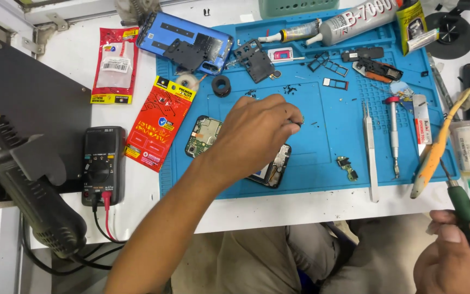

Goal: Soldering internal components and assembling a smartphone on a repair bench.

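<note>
Fingers of left hand (254, 136) pinch something tiny above phone (270, 166); right hand (455, 256) clasps screwdriver (463, 204).

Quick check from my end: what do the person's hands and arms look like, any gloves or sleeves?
Both are bare. The left hand has no glove, ring or watch, and its forearm shows no sleeve. The right hand is also ungloved; its arm is out of view.

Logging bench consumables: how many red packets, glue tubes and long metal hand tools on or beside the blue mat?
Flat red plastic packets: 2
Glue tubes with nozzles: 2, small grey, large silver
Long metal hand tools: 2, silver tweezers, red-capped screwdriver
Total: 6
</note>
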